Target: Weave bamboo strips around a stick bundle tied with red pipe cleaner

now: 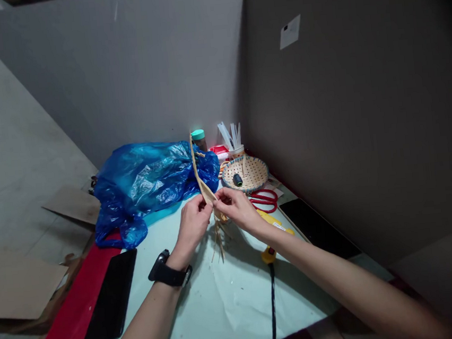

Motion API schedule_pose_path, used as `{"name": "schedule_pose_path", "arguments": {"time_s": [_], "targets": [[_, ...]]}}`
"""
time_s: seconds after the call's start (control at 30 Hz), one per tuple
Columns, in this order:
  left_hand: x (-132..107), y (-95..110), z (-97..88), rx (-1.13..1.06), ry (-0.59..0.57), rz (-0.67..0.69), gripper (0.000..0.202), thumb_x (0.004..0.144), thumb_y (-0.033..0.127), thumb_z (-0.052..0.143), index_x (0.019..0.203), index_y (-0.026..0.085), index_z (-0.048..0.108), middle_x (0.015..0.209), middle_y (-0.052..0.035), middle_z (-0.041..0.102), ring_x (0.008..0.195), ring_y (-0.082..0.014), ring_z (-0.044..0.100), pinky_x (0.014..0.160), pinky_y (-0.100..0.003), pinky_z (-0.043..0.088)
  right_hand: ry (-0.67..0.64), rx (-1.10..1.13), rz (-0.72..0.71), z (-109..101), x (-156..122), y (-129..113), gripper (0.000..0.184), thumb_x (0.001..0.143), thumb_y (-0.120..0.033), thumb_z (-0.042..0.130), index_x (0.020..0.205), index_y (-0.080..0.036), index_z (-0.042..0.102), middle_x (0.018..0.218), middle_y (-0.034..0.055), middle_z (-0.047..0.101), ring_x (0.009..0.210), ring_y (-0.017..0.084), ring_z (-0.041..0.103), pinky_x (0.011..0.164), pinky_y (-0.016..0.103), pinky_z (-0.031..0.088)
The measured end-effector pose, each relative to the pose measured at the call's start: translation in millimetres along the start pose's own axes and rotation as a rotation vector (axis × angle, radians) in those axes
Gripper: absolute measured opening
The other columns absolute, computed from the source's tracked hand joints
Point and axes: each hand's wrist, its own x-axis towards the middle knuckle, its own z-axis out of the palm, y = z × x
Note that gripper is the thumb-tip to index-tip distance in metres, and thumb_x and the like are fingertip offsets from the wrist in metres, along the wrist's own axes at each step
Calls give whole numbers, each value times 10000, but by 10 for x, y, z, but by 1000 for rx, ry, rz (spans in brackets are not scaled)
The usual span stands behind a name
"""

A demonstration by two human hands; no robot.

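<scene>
My left hand and my right hand meet above the pale green table cover, both pinching a small piece made of thin tan strips. One long strip curves up from the pinch. Several loose strip ends hang down below my fingers. A black watch sits on my left wrist.
A crumpled blue plastic bag lies at the back left. A woven basket, red scissors, a yellow corded tool, a green-lidded jar and a cup of sticks stand near grey partition walls. Dark flat slabs lie at both sides.
</scene>
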Motion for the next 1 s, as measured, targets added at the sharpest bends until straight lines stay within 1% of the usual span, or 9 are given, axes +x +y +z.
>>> {"name": "schedule_pose_path", "arguments": {"time_s": [0.17, 0.33, 0.4, 0.53, 0.63, 0.77, 0.87, 0.93, 1.0], "targets": [[-23, 13, 5, 13, -41, -6, 181, 771, 298, 546, 828, 151, 635, 729, -14, 596, 591, -127, 492, 506, -223, 385, -42, 186, 114, 5, -4, 22, 167, 719, -310, 587, 745, -149, 553, 643, -23, 518, 579, 103, 461, 535, 218, 354], [-73, 73, -36, -46, -118, -30, 176, 747, 275, 543, 808, 141, 640, 716, -12, 587, 571, -116, 485, 528, -229, 408, -205, 405, 208, -46, -53, -64, 114, 724, -262, 561, 712, -152, 534, 622, -28, 495, 558, 103, 459, 530, 228, 383], [-96, 94, -43, -80, -128, -43, 174, 734, 259, 538, 806, 140, 643, 725, -15, 587, 586, -116, 489, 535, -227, 415, -227, 427, 212, -50, -73, -80, 90, 726, -241, 550, 714, -153, 537, 613, -28, 493, 549, 101, 454, 533, 231, 385], [-117, 71, -37, -112, -137, -75, 146, 721, 235, 526, 755, 139, 631, 691, -8, 573, 563, -109, 485, 536, -228, 419, -192, 385, 219, -33, -93, -56, 90, 721, -236, 557, 690, -153, 535, 604, -34, 477, 546, 89, 425, 530, 216, 351], [-118, -11, -27, -88, -128, -87, 144, 726, 243, 528, 743, 142, 630, 670, -5, 574, 548, -114, 484, 525, -234, 413, -198, 319, 200, -29, -96, 5, 144, 741, -286, 565, 701, -151, 538, 620, -29, 487, 560, 92, 430, 539, 215, 347], [-140, -97, -18, 16, -14, -86, 140, 733, 272, 569, 696, 149, 623, 626, 0, 560, 556, -129, 471, 517, -241, 371, -168, 50, 76, -43, -105, 71, 168, 769, -309, 567, 788, -144, 595, 700, 0, 567, 636, 118, 487, 573, 219, 357], [-167, -78, -19, 78, 36, -65, 163, 741, 281, 583, 638, 156, 599, 591, 6, 542, 569, -136, 461, 530, -245, 343, -138, -100, 23, -42, -124, 60, 158, 793, -289, 539, 783, -147, 608, 696, 2, 578, 642, 124, 499, 594, 223, 364], [-175, -51, -22, 92, 39, -41, 159, 758, 284, 568, 663, 160, 596, 632, 3, 564, 597, -140, 473, 550, -247, 348, -89, -110, 21, -29, -133, 45, 151, 794, -284, 538, 774, -148, 598, 680, -2, 566, 633, 123, 496, 597, 224, 366], [-176, -40, -23, 100, 27, -15, 139, 768, 274, 550, 699, 162, 596, 666, 4, 573, 616, -141, 480, 564, -245, 355, -66, -58, 30, -12, -135, 41, 147, 787, -290, 547, 780, -149, 590, 685, -4, 565, 638, 123, 496, 596, 221, 366]]}}
